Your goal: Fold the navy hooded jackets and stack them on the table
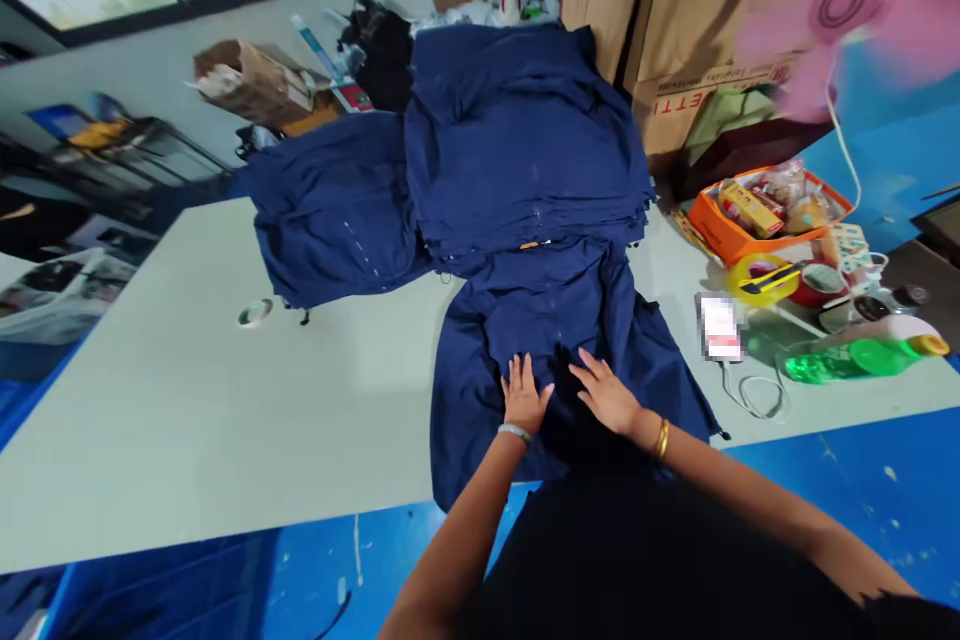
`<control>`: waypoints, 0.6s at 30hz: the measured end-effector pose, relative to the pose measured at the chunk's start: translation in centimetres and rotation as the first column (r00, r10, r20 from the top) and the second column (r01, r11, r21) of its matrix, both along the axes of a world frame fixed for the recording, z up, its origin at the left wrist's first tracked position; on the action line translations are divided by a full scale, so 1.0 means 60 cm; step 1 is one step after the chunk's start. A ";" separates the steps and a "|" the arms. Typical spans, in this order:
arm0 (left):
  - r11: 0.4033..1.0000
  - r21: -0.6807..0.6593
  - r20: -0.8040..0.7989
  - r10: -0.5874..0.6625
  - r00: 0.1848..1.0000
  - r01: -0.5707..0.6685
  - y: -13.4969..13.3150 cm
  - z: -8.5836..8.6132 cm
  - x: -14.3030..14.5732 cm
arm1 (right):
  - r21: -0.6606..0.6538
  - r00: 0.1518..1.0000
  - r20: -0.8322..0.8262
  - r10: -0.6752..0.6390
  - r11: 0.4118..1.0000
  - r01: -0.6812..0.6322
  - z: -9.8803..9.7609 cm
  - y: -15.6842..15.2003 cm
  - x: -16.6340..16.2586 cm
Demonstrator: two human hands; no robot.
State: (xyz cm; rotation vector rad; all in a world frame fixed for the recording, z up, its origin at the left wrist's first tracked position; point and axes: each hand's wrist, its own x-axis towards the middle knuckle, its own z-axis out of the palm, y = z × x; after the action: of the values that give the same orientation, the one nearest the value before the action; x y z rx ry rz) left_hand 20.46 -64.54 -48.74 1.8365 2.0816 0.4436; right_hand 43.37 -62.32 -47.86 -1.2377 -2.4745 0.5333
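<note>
Navy garment point(544, 320) lying spread on a pale grey-green table point(172, 400), directly before the wearer; its near hem reaches the table's near edge at 6 o'clock. Left hand point(525, 397), wearing a silver-coloured bracelet point(514, 433), rests open and palm down on the cloth, fingers spread. Right hand point(606, 397), wearing a gold bangle point(662, 438), lies equally open and flat, a narrow gap from the left hand; neither hand closes on the fabric. Folded navy stack point(525, 140) touches the garment's far edge at 12 o'clock, and a second navy pile point(334, 210) abuts that stack at 11 o'clock. Tabletop runs well beyond the left hand toward 9 o'clock, where a round grommet point(255, 312) is set into it. Toward 2 to 3 o'clock lie an orange tray point(769, 215) of packaged snacks, a green bottle point(862, 355) and a white cable point(757, 395), the cable near the garment's right corner. Cardboard cartons point(675, 10) stand at 1 o'clock, behind the table's far edge. Blue floor point(825, 490) shows beyond the near edge.
</note>
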 end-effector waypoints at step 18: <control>0.999 -0.025 -0.325 -0.032 0.945 0.025 -0.064 -0.031 -0.136 | 0.144 0.929 0.241 -0.280 0.957 0.251 -0.026 0.008 0.102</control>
State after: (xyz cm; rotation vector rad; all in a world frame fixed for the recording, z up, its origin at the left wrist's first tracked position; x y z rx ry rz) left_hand 12.27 -68.39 -50.58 2.0400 2.2520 0.1130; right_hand 49.51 -61.87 -49.42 -1.6551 -2.4401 0.1680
